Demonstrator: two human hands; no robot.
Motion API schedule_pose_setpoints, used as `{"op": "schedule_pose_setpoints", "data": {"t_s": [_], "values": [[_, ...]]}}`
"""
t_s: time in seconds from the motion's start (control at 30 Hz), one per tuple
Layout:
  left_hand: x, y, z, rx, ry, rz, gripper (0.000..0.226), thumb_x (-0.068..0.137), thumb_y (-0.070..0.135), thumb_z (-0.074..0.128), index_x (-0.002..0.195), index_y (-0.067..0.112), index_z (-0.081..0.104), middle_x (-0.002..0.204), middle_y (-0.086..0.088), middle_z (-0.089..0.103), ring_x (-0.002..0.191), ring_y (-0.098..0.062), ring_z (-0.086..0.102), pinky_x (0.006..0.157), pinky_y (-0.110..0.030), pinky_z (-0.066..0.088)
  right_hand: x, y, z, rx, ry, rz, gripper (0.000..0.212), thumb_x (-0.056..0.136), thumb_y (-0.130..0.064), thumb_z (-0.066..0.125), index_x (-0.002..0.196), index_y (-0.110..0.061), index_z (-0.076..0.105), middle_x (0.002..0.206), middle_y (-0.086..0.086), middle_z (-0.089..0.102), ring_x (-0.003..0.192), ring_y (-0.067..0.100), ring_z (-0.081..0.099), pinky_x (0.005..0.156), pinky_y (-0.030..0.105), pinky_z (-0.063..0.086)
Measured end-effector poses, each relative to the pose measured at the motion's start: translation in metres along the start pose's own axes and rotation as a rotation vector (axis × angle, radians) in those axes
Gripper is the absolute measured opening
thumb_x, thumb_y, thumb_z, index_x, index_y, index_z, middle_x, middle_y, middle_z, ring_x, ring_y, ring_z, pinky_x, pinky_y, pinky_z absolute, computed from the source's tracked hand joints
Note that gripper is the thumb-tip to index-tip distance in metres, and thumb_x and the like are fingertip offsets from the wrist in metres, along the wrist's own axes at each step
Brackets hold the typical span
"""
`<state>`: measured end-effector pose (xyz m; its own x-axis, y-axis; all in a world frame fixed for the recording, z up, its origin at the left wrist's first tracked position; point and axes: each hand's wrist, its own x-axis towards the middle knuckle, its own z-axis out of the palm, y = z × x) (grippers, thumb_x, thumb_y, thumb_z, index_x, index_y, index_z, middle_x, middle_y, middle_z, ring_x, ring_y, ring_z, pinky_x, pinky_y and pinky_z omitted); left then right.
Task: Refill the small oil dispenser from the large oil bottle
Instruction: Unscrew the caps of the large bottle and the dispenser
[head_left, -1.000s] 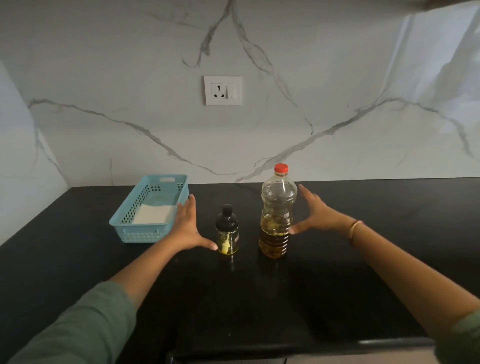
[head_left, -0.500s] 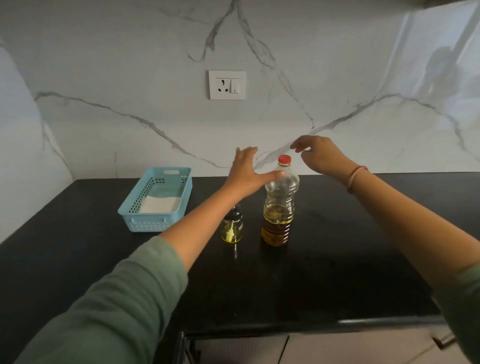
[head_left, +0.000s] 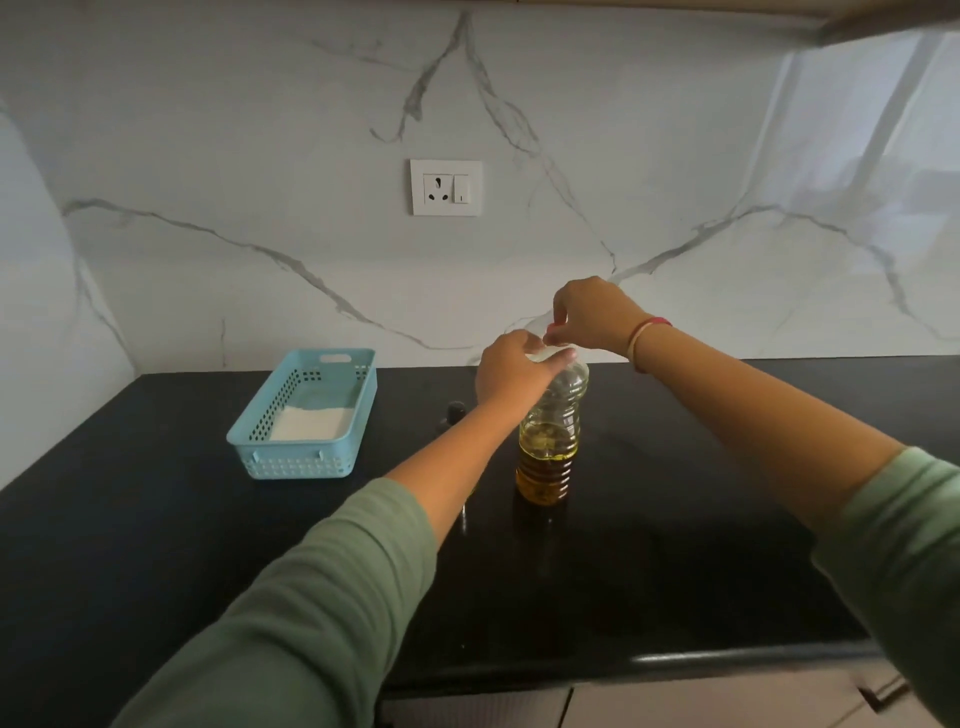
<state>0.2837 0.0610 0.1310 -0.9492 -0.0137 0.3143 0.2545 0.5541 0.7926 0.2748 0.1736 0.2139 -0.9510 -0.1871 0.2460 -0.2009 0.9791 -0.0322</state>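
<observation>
The large clear oil bottle (head_left: 548, 441), about a third full of amber oil, stands upright on the black counter (head_left: 675, 519). My left hand (head_left: 511, 371) grips its shoulder just below the neck. My right hand (head_left: 589, 314) pinches the red cap (head_left: 551, 327) from above; only a sliver of the cap shows between the fingers. The small oil dispenser (head_left: 453, 413) stands just left of the bottle, mostly hidden behind my left forearm, with only its black top showing.
A light blue perforated basket (head_left: 306, 415) with a white cloth inside sits at the back left of the counter. A wall socket (head_left: 447, 187) is on the marble backsplash. The counter's front edge runs near the bottom of the view.
Both hands rose from beside the two containers to the bottle's top. My left hand closed around the shoulder and my right hand took hold of the cap.
</observation>
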Motion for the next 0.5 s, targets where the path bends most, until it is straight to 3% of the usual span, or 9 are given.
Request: {"op": "schedule_pose_setpoints", "data": {"t_s": [0.1, 0.2, 0.37, 0.5], "values": [[0.003, -0.003, 0.001, 0.018, 0.017, -0.006, 0.050, 0.078, 0.056, 0.070, 0.111, 0.019, 0.065, 0.114, 0.003, 0.069, 0.104, -0.017, 0.064, 0.083, -0.029, 0.051, 0.003, 0.000, -0.005, 0.062, -0.063, 0.012, 0.025, 0.082, -0.028, 0.069, 0.088, -0.004, 0.070, 0.077, 0.010, 0.071, 0.064, 0.016, 0.060, 0.072, 0.029, 0.052], [0.004, -0.001, 0.004, 0.072, -0.018, -0.008, 0.057, 0.077, 0.060, 0.069, 0.118, 0.020, 0.065, 0.119, 0.002, 0.067, 0.108, -0.017, 0.063, 0.087, -0.032, 0.051, 0.005, 0.001, -0.006, 0.103, -0.084, 0.005, 0.023, 0.081, -0.025, 0.070, 0.090, -0.004, 0.070, 0.081, 0.010, 0.071, 0.071, 0.017, 0.062, 0.072, 0.028, 0.051], [0.008, -0.001, 0.004, 0.097, -0.014, -0.009, 0.057, 0.078, 0.059, 0.068, 0.120, 0.020, 0.066, 0.121, 0.002, 0.067, 0.109, -0.018, 0.063, 0.088, -0.033, 0.051, 0.008, 0.010, -0.005, 0.198, -0.128, -0.031, 0.017, 0.080, -0.023, 0.073, 0.092, -0.011, 0.070, 0.076, -0.003, 0.062, 0.073, 0.013, 0.059, 0.061, 0.018, 0.041], [0.007, -0.001, 0.005, 0.070, -0.017, -0.021, 0.056, 0.079, 0.057, 0.069, 0.121, 0.021, 0.064, 0.124, 0.002, 0.065, 0.112, -0.018, 0.061, 0.091, -0.033, 0.052, 0.010, 0.016, -0.009, 0.226, -0.208, -0.114, 0.019, 0.082, -0.016, 0.072, 0.100, -0.014, 0.068, 0.095, 0.001, 0.068, 0.085, 0.014, 0.060, 0.068, 0.015, 0.041]]}}
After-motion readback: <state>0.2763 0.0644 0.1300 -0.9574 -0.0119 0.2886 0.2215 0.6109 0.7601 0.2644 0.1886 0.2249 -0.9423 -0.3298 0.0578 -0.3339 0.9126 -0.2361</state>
